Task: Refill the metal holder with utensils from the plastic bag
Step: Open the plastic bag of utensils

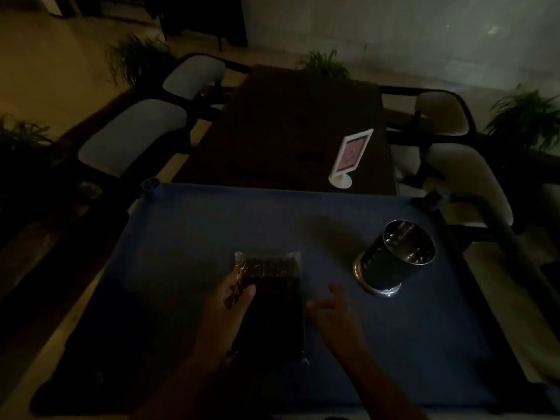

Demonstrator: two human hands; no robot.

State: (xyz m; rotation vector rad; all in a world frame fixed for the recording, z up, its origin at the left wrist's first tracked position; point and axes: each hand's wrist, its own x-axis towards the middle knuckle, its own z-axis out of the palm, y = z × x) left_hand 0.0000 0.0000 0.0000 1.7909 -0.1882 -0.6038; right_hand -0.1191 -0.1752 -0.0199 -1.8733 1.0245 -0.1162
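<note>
A clear plastic bag point(271, 286) of dark utensils lies flat in the middle of the blue cart top point(188, 237). My left hand point(233, 301) grips the bag's left edge, thumb on top of the plastic. My right hand point(330, 310) hovers just right of the bag with fingers spread and holds nothing. The perforated metal holder point(394, 259) stands upright to the right, beyond my right hand; the dim light hides what is inside it.
Beyond the cart is a dark wooden table point(288, 131) carrying a white sign stand point(348, 160). Padded chairs point(133, 137) flank the table on both sides. Potted plants point(527, 116) stand around. The scene is very dark.
</note>
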